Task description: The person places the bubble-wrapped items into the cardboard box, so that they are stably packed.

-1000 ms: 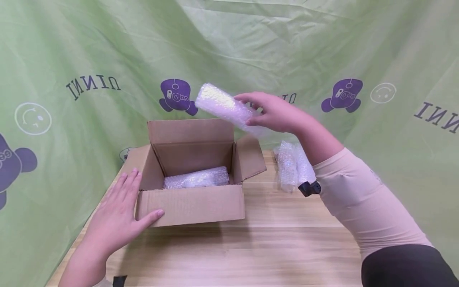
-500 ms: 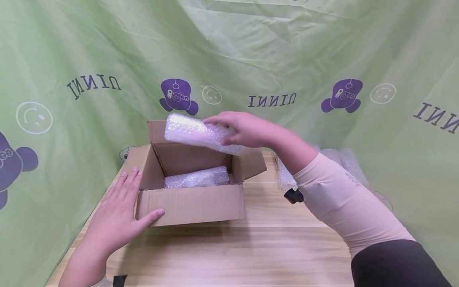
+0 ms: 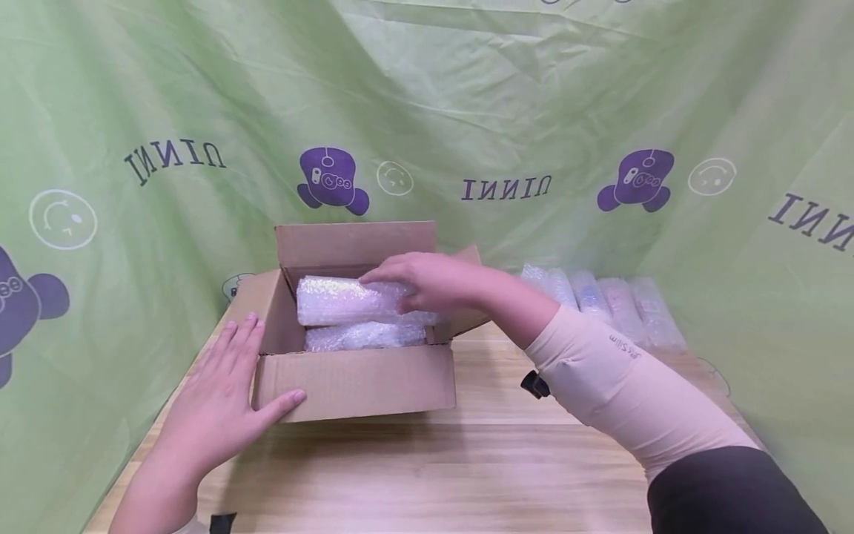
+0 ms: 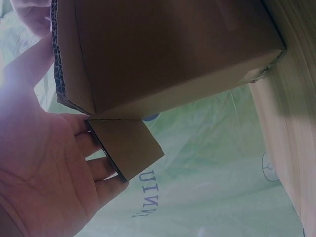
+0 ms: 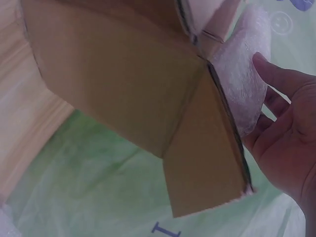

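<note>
An open cardboard box [image 3: 353, 382] stands on the wooden table, its flaps folded outward. My left hand [image 3: 216, 400] rests with straight, spread fingers on the left flap, the thumb over the front flap. In the left wrist view the fingers lie along the small side flap [image 4: 127, 148]. My right hand [image 3: 434, 282] grips a bubble-wrapped roll [image 3: 340, 300] at its right end, at the box opening. The right wrist view shows thumb and fingers around the bubble wrap [image 5: 242, 74], beyond the right flap [image 5: 207, 163]. Another bubble-wrapped roll [image 3: 363, 336] lies inside, nearer the front wall.
Several bubble-wrapped rolls [image 3: 620, 304] lie side by side at the back right of the table [image 3: 467, 467], partly behind the right forearm. A green printed curtain [image 3: 520, 96] hangs behind and on both sides. The right flap [image 3: 470, 319] juts out below the right wrist.
My right hand has carried the bubble-wrapped roll left and down, from above the right flap into the box opening. The left hand has stayed on the flap.
</note>
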Demonstrator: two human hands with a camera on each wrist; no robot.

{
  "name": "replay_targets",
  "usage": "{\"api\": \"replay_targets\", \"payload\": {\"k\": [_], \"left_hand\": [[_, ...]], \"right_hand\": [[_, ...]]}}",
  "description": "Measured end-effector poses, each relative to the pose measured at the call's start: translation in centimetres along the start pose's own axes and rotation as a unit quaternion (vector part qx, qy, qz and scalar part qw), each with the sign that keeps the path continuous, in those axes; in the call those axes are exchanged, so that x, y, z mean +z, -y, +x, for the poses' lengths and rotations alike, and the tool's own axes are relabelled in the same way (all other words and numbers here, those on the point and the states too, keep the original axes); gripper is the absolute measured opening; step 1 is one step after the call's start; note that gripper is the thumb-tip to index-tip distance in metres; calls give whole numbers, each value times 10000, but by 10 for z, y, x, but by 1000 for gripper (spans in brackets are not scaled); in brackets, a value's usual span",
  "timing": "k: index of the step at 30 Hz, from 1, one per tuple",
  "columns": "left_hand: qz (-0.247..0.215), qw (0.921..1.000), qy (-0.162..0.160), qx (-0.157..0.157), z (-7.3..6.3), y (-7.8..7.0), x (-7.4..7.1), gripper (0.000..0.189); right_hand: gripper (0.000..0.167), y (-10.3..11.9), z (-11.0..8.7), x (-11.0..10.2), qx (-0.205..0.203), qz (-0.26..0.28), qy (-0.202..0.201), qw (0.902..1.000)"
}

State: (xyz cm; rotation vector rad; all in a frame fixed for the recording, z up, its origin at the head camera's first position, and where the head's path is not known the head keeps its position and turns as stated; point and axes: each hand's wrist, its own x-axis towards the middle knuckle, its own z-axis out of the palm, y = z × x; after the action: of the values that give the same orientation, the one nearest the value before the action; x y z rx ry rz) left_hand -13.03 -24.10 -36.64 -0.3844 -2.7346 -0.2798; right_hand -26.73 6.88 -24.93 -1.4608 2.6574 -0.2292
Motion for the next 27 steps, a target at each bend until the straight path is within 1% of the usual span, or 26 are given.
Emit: {"api": "replay_targets", "payload": {"k": [8, 13, 17, 24, 27], "left_hand": [[1, 10000, 8, -6, -1, 0, 0, 108], [27, 10000, 13, -4, -1, 0, 0, 108], [23, 10000, 27, -22, -1, 0, 0, 109], [8, 10000, 37, -41, -2, -1, -1, 109], [15, 10000, 52, -50, -2, -1, -1, 109]], "right_hand": [[61, 0, 6, 19, -193, -38, 224, 9996], [62, -1, 8, 30, -309, 7, 275, 9991], [61, -2, 8, 37, -343, -60, 289, 9990], [65, -2, 5, 39, -206, -109, 399, 9989], [64, -4, 2, 35, -159, -56, 315, 9994]]}}
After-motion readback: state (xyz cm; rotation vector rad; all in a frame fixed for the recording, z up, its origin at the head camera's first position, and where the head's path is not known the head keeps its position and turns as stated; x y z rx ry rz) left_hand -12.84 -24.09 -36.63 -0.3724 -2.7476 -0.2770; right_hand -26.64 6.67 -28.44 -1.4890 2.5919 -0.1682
